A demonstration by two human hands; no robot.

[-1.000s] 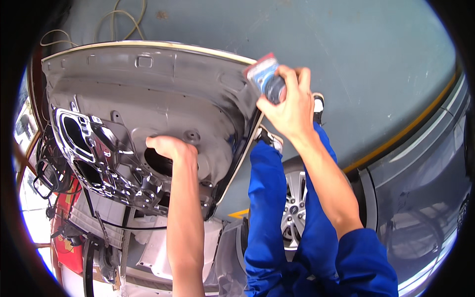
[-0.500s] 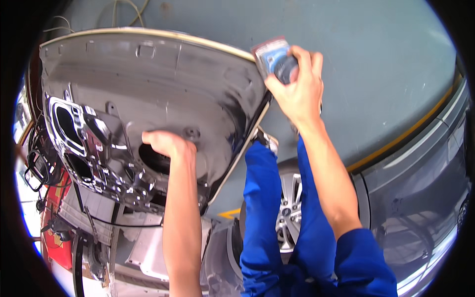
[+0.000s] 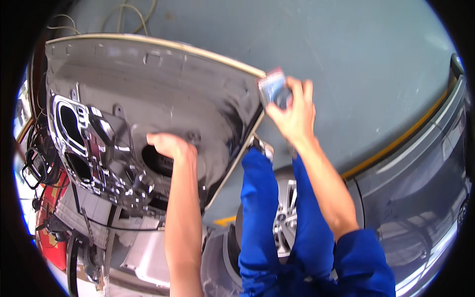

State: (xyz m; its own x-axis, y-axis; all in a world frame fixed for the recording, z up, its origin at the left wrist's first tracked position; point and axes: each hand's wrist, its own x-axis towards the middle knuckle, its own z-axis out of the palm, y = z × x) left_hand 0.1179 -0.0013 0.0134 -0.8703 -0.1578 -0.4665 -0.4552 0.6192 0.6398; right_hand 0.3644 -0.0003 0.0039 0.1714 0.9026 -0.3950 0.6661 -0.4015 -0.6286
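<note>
A large grey metal vehicle door panel (image 3: 163, 89) with openings, clips and a cream-edged rim fills the left half. My left hand (image 3: 170, 146) grips it at the round opening, with its fingers bent out of sight. My right hand (image 3: 297, 109) is closed on a blurred hand sanding tool (image 3: 272, 89) with a blue and red top and a dark round part, held at the panel's upper right edge. My blue-trousered legs (image 3: 260, 198) are below, to the right of the panel.
A grey car body (image 3: 410, 188) stands at the right, with an alloy wheel (image 3: 287, 237) under me. A red case (image 3: 52, 242), coiled black cables (image 3: 37, 163) and grey metal parts lie at the lower left. Pale hoses (image 3: 131, 10) run on the grey floor (image 3: 376, 59) beyond the panel.
My right hand with the tool has moved up along the panel edge, then back down to lower than a second ago. My left hand stays at the round opening.
</note>
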